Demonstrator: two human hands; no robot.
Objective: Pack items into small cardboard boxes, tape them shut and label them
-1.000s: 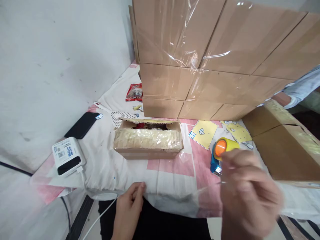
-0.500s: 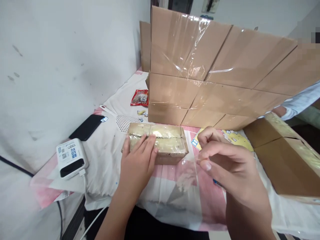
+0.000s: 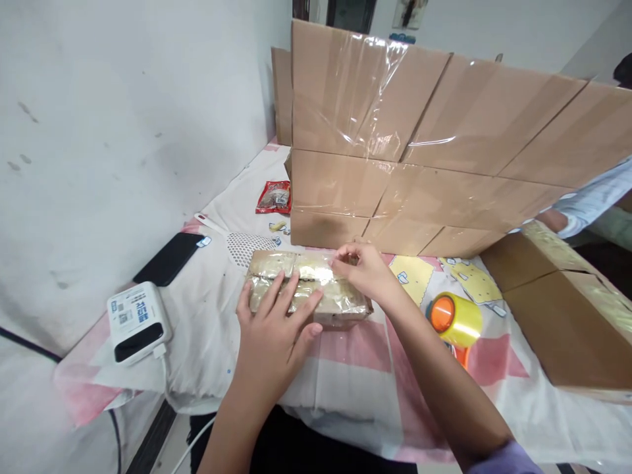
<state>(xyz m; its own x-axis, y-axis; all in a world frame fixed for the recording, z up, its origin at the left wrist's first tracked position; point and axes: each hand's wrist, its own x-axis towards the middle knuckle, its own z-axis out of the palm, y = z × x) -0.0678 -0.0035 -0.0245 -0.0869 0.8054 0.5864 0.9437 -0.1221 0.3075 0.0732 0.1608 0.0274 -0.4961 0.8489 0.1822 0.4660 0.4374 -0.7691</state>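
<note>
Small cardboard box (image 3: 338, 299) sits under both grips on the cloth-covered desk (image 3: 345, 395), its two glossy top flaps folded over so that they meet along a lengthwise seam. The left grip (image 3: 276, 336) is spread flat, fingers fanned over the near flap and the box's left part. The right grip (image 3: 363, 266) has thumb and fingertips pressed together at the box's far right portion (whether a strip of clear film is caught between them, I cannot tell).

The step in hand looks like working along the top of the box while the other palm steadies it; I would say the flaps are down but not yet sure to be held. The next move seems to call for the left grip to keep its pressure level, and for the right to work gently, so that neither flap springs up.

Right of the right grip lies a yellow tape roll (image 3: 467, 322); beyond both grips stands a tall cardboard stack (image 3: 355, 184).
</note>
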